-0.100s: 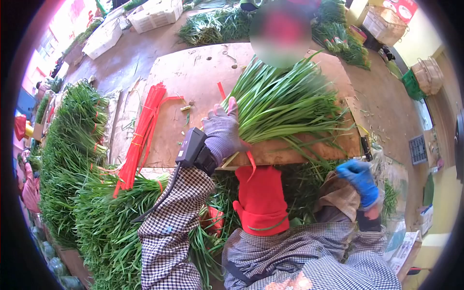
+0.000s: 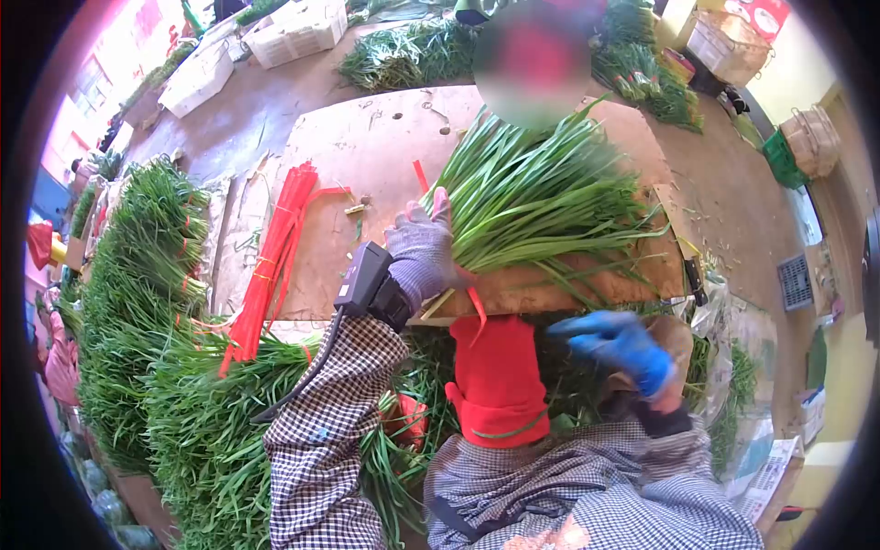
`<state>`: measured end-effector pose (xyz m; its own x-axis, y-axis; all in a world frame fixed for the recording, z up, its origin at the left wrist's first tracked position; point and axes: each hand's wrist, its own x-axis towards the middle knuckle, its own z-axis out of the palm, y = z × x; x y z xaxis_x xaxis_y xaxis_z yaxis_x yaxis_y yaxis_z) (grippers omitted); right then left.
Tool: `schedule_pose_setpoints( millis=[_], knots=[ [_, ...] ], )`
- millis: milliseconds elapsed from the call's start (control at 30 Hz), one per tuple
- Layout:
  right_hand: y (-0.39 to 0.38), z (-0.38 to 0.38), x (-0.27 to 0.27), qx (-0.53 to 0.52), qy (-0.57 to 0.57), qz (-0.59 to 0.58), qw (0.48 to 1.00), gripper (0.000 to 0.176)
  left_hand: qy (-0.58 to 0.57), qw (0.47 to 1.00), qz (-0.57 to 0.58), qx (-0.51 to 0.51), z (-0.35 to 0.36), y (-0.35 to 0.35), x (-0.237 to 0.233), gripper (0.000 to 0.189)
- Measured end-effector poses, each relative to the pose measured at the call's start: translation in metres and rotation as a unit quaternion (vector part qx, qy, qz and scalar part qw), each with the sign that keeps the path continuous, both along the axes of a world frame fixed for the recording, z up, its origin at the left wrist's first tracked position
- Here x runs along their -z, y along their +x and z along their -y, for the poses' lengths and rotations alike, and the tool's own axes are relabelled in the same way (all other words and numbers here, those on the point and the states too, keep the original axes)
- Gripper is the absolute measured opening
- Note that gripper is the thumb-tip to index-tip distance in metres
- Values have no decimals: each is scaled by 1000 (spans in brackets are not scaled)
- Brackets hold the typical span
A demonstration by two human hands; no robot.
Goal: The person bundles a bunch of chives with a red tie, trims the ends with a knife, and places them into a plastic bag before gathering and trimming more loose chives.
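Note:
A large bunch of green garlic chives [image 2: 541, 202] lies across the board, leaves fanned to the right. My left hand [image 2: 420, 247], in a grey-purple glove with a black device strapped at the wrist, is closed on its left end. A red tie strip [image 2: 476, 307] comes out below my left hand, and another red end shows above it. My right hand [image 2: 619, 346], in a blue glove, is in the air above my lap, apart from the bunch. Its fingers point left, stretched out and somewhat blurred, and I see nothing in them. A red cloth piece [image 2: 498, 380] hangs at the board's front edge.
A bundle of red strips [image 2: 272, 266] lies on the wooden board [image 2: 339, 147]. Tied chive bunches [image 2: 137, 238] are stacked at the left. White crates [image 2: 293, 32] and more greens [image 2: 412, 55] stand at the back, near another person, whose upper part is blurred.
My right hand has swung left from the board's right corner to over my lap, its fingers now stretched out. My left hand and the chives stay in place.

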<state>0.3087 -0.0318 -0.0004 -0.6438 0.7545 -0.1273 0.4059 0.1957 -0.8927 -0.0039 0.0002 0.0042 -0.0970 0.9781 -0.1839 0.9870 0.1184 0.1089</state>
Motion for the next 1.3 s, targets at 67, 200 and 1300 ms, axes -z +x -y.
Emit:
schedule_pose_setpoints(
  millis=[67, 200, 1300],
  knots=[
    [-47, 7, 11, -78, 16, 10, 997, 29, 0, 1000, 7, 14, 0, 1, 5, 136],
    [-104, 2, 44, -84, -92, -45, 991, 27, 17, 999, 36, 7, -8, -8, 8, 133],
    [-119, -92, 12, 15, -118, -206, 971, 19, 418, 596, 633, -263, 75, 3, 61, 98]
  ],
)
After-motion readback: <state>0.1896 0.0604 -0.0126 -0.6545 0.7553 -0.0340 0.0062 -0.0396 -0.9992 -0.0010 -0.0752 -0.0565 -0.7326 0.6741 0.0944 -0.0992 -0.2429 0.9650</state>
